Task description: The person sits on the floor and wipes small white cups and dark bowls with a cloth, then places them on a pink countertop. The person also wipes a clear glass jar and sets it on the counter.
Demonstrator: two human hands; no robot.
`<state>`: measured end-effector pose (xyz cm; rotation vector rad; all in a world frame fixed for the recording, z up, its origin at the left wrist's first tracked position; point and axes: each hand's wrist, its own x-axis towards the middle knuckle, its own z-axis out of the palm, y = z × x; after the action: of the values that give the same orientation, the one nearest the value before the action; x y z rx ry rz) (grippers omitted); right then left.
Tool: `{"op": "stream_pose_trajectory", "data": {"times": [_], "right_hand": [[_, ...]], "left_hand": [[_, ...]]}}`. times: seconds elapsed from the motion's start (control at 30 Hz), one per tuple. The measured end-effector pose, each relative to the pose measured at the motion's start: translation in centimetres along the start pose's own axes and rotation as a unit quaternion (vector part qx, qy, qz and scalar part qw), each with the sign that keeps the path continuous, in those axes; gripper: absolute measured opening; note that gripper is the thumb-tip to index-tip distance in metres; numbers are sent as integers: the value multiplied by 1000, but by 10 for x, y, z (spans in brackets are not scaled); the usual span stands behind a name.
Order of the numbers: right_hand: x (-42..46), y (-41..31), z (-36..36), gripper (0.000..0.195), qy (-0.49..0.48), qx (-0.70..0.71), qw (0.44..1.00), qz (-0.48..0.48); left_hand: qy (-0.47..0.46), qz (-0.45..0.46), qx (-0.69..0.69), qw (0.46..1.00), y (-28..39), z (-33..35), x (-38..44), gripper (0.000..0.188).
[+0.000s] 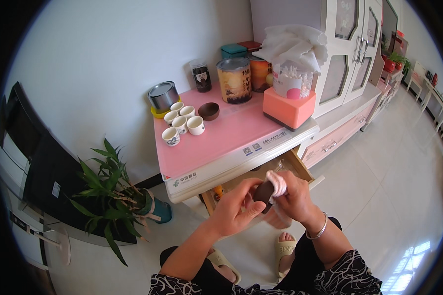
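My left hand (240,210) grips a small dark brown cup (263,193) by its side, above the pulled-out drawer. In my right hand (295,197) is a pink and white cloth (278,183), pressed against the cup's rim, with its lower end hanging below. A second dark brown cup (209,111) stands on the pink tabletop mat (221,134). To its left, several small white cups (179,124) with dark patterns are grouped together. The inside of the held cup is hidden by the cloth and my fingers.
Behind the cups stand a metal tin (163,96), a dark jar (201,75) and a large printed canister (234,81). A coral box (289,108) carries a clear tub of cotton swabs (292,83). The open wooden drawer (302,166) juts toward me. A potted plant (114,199) is at left.
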<state>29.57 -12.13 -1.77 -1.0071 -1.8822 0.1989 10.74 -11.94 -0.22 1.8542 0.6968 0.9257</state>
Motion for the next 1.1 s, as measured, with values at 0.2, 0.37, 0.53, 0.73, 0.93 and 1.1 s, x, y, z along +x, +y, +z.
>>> {"op": "stream_pose_trajectory", "data": {"times": [0.2,0.37,0.53,0.73,0.93,1.1], "right_hand": [[1,-5,-2,38,-34,45,998,16],[-7,-1,9,36,-16,292,945,147],[-3,-6,2,33,13,134,985,106],[3,-6,-3,38,-7,24,999,-43],[-6,-3,2,38,-70,293,935,188],[-8,-1,4,37,-21,212,965,152]], "left_hand": [[-36,-60,-145,987,-6,5,-4,50],[-39,79,-2,996,-2,4,1,58],[-38,53,-76,995,-7,3,-1,56],[-91,-77,-180,976,-5,-2,-4,53],[-66,35,-116,990,0,1,-2,61],[-52,48,-83,994,-3,5,-3,62]]}}
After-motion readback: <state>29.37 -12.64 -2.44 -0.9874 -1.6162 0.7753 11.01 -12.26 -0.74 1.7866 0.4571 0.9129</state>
